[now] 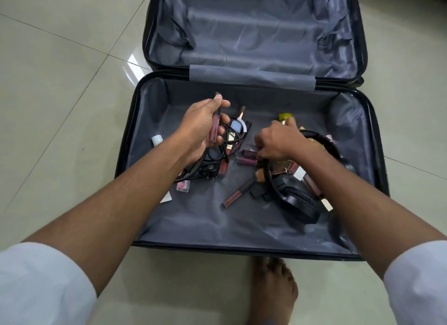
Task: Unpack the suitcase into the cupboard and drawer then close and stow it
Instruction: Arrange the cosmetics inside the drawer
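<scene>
A black suitcase (154,218) with grey lining lies wide open on the floor. Its near half holds several lip gloss tubes, black headphones (297,201), a smartwatch (235,126), black cables (212,155), a yellow-capped bottle (285,117) and a white-capped bottle (157,139). My left hand (202,128) holds a pink lip gloss tube (45,128) upright above the cables. My right hand (278,143) reaches down among the dark tubes (246,155) at the middle, fingers curled on them; what it grips is partly hidden.
The far half of the suitcase (254,34) holds nothing but its straps. Pale glossy floor tiles (60,82) surround the case. A bare foot (273,290) stands just in front of the near edge.
</scene>
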